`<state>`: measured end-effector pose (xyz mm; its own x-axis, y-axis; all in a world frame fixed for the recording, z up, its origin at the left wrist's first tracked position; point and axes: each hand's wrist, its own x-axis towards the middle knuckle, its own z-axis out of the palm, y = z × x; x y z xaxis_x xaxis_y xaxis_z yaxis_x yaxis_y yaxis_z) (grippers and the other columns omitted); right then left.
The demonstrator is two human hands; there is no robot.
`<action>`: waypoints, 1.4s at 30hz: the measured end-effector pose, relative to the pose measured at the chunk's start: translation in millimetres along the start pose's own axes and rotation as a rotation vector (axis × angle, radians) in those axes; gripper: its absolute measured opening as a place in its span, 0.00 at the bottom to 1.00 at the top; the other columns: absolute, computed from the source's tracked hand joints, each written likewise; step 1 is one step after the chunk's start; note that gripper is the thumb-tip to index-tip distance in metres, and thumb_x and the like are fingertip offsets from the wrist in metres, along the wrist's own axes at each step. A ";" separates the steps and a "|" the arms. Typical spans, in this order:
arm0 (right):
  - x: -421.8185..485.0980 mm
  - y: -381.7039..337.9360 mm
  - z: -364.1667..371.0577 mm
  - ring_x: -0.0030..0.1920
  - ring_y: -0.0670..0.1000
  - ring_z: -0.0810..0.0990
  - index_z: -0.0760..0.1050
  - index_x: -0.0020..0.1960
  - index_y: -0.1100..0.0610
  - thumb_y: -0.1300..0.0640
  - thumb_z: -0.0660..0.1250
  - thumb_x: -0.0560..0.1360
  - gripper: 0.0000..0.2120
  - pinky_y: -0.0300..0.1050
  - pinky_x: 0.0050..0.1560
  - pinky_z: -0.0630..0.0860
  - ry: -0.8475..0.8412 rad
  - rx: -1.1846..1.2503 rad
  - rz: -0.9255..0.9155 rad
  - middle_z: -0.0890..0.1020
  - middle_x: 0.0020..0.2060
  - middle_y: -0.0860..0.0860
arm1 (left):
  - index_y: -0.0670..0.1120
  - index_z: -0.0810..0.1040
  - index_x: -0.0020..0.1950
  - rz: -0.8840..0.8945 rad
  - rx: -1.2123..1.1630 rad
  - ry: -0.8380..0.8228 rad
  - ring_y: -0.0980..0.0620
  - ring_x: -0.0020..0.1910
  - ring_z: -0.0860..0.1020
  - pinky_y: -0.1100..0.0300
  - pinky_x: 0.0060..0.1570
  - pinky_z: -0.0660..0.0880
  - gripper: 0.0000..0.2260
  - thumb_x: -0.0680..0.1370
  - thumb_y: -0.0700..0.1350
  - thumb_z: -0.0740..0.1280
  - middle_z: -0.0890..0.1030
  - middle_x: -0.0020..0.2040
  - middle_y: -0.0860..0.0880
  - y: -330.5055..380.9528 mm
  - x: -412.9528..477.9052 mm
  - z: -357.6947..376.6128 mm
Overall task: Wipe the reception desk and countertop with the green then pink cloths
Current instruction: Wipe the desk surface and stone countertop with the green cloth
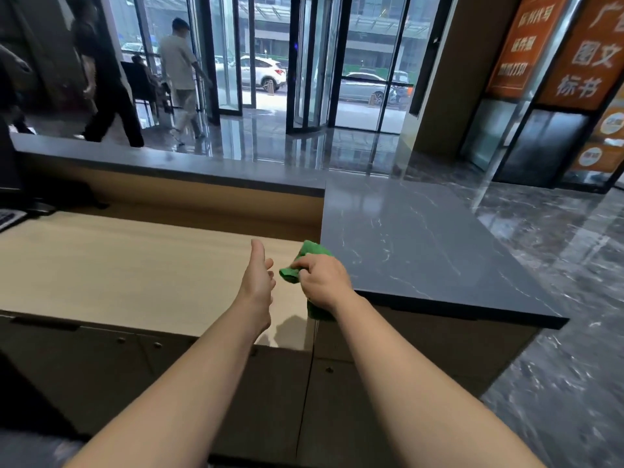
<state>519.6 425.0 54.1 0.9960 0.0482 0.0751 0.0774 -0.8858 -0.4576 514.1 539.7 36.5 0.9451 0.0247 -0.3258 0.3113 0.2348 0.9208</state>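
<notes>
My right hand (323, 276) grips a bunched green cloth (309, 253) above the seam where the light wooden desk (118, 265) meets the dark marble countertop (422, 241). Part of the cloth hangs down below my wrist. My left hand (258, 276) hovers just left of the cloth, fingers apart and thumb up, holding nothing. No pink cloth is in view.
A raised dark ledge (169, 163) runs along the back of the desk. A keyboard corner (10, 217) and a monitor base (37, 206) sit at the far left. Two people walk across the glossy lobby floor near the glass doors (236, 62).
</notes>
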 end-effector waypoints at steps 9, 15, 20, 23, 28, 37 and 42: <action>-18.3 15.8 1.1 0.64 0.53 0.67 0.76 0.62 0.53 0.55 0.60 0.78 0.14 0.50 0.62 0.69 0.147 -0.134 -0.119 0.72 0.61 0.51 | 0.48 0.82 0.51 0.111 0.366 -0.222 0.59 0.50 0.75 0.66 0.45 0.64 0.38 0.78 0.66 0.36 0.81 0.49 0.51 16.4 -6.8 23.9; -14.0 10.1 1.0 0.60 0.54 0.72 0.76 0.59 0.53 0.58 0.61 0.78 0.11 0.48 0.58 0.71 0.144 -0.193 -0.073 0.75 0.57 0.52 | 0.51 0.78 0.57 0.057 0.414 -0.283 0.59 0.53 0.74 0.64 0.47 0.65 0.35 0.78 0.66 0.36 0.79 0.54 0.54 10.5 -1.8 41.6; 9.3 12.1 -1.4 0.61 0.55 0.70 0.74 0.62 0.55 0.60 0.61 0.78 0.13 0.48 0.59 0.70 0.070 -0.210 -0.047 0.73 0.59 0.54 | 0.44 0.79 0.60 0.049 0.306 -0.278 0.59 0.48 0.77 0.63 0.44 0.68 0.40 0.77 0.69 0.38 0.83 0.49 0.52 10.3 28.6 43.9; 30.0 18.4 -3.7 0.61 0.55 0.70 0.73 0.63 0.55 0.60 0.60 0.78 0.14 0.49 0.56 0.70 0.031 -0.203 -0.038 0.72 0.61 0.55 | 0.47 0.82 0.57 0.020 0.271 -0.304 0.53 0.57 0.77 0.55 0.59 0.68 0.42 0.75 0.72 0.37 0.84 0.52 0.51 15.2 48.6 46.0; 71.7 28.1 -5.2 0.62 0.55 0.70 0.72 0.62 0.56 0.60 0.58 0.78 0.14 0.47 0.52 0.67 0.013 -0.213 -0.031 0.72 0.61 0.55 | 0.43 0.83 0.49 0.021 0.268 -0.353 0.50 0.42 0.78 0.58 0.50 0.68 0.43 0.76 0.70 0.36 0.82 0.31 0.49 28.0 83.6 55.5; 154.1 41.4 -10.6 0.63 0.55 0.69 0.74 0.60 0.56 0.60 0.61 0.77 0.12 0.48 0.56 0.68 0.002 -0.233 0.028 0.72 0.61 0.54 | 0.45 0.82 0.54 -0.040 0.209 -0.347 0.57 0.45 0.78 0.60 0.45 0.69 0.41 0.76 0.71 0.40 0.84 0.43 0.51 51.7 168.5 81.1; 200.0 47.4 -14.1 0.63 0.55 0.69 0.75 0.57 0.53 0.61 0.63 0.76 0.11 0.48 0.55 0.68 -0.003 -0.217 0.057 0.73 0.61 0.53 | 0.43 0.80 0.60 -0.058 0.230 -0.367 0.57 0.45 0.79 0.62 0.40 0.70 0.42 0.76 0.71 0.40 0.84 0.50 0.48 68.2 214.6 93.3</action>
<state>721.8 386.1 59.9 0.9986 -0.0042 0.0520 0.0095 -0.9656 -0.2598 747.4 470.3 49.3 0.8851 -0.3386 -0.3191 0.3398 0.0019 0.9405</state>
